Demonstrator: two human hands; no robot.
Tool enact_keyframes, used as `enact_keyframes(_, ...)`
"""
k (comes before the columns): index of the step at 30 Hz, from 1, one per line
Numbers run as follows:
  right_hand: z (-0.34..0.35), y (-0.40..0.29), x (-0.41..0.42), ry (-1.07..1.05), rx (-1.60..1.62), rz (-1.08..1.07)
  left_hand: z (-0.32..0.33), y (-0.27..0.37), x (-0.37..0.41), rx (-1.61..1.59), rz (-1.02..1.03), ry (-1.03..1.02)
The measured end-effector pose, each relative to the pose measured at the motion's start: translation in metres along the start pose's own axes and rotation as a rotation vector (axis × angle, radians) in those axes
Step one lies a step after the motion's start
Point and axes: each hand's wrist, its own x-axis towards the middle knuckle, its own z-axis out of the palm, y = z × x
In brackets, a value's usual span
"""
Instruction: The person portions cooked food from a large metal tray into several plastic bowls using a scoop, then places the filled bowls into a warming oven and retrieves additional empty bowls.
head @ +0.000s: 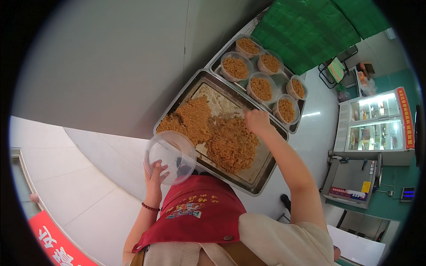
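Note:
My left hand holds a round clear plastic tub, tilted over the near left corner of a metal tray; nothing shows inside the tub. On the tray lie a flatter patch of crumbly orange-brown food and a looser, darker heap of the same kind. My right hand is curled at the far right edge of that heap. Whether it grips a utensil is hidden by the fingers. Beyond this tray, a second metal tray carries several clear tubs filled with the crumbly food.
A grey panel rises along the left side of the trays. Green wrapped material hangs or stands beyond the second tray. Across the floor to the right are a lit glass-door display fridge, a steel appliance and a folding chair.

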Motion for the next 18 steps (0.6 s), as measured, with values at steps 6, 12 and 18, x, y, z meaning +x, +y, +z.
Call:
enact_keyframes(6,0.056,-0.004,-0.001,-0.012,-0.119,-0.069,0.019,-0.008,-0.024,-0.028,0.069,0.11)
enact_keyframes(12,0.059,0.04,-0.039,0.111,0.118,0.025,0.053,-0.044,-0.06,-0.044,0.068,0.12)
enact_keyframes(18,0.099,0.045,-0.045,0.129,0.16,-0.11,0.098,-0.064,-0.09,-0.029,0.098,0.119)
